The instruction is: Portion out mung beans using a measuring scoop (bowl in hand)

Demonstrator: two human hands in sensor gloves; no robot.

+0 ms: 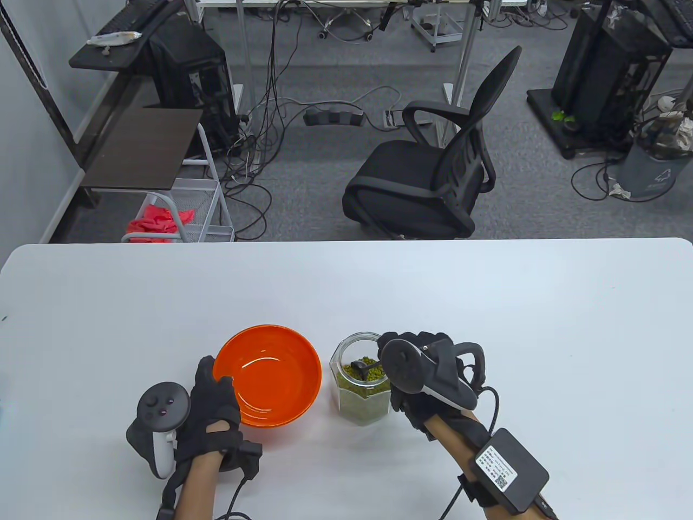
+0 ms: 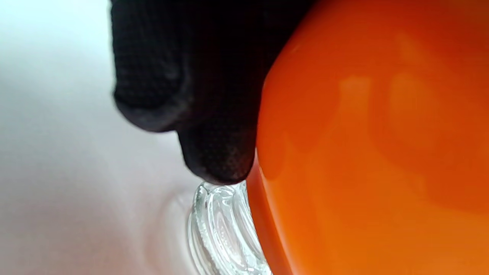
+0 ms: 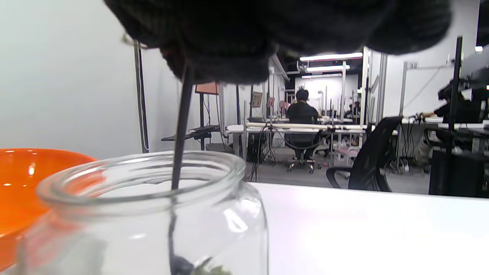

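Observation:
An orange bowl (image 1: 269, 374) stands on the white table, and my left hand (image 1: 214, 403) grips its near-left rim; the left wrist view shows my fingertips (image 2: 214, 160) against the bowl's outer wall (image 2: 374, 145). Right of the bowl stands an open glass jar (image 1: 361, 384) partly filled with green mung beans (image 1: 363, 375). My right hand (image 1: 411, 363) holds a thin dark measuring scoop (image 1: 361, 367) with its head down in the beans. In the right wrist view the scoop's handle (image 3: 181, 130) runs down from my fingers into the jar (image 3: 153, 214).
The white table (image 1: 487, 303) stretches wide beyond the bowl and jar. A black office chair (image 1: 433, 179) stands behind the table's far edge. The jar's glass rim (image 2: 217, 229) sits close against the bowl in the left wrist view.

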